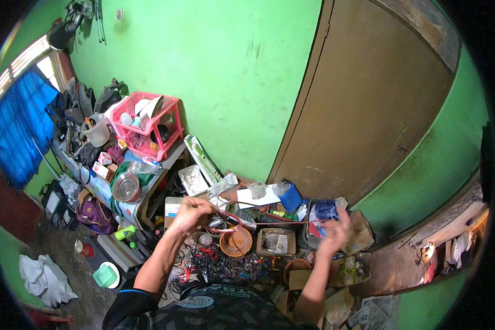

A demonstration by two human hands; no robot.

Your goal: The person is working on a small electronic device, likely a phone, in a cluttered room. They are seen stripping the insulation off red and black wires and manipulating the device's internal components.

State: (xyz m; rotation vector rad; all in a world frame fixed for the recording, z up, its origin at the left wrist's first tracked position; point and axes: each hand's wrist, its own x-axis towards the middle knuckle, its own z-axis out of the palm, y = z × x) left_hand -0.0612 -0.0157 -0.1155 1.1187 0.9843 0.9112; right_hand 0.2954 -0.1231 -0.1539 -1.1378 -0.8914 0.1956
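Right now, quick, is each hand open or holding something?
Left hand: closed, holding a thin reddish cord.
Right hand: blurred, by the cord; grip can't be told.

Beyond your left hand (192, 213) you face a bright green wall (220, 60); beyond your right hand (337, 230), a brown door (368, 104). A table (97, 190) stands left of your left hand. Farther left, daylight shows at a window (30, 56) with a blue curtain (21, 124), and dark floor (54, 245) lies nearer you.
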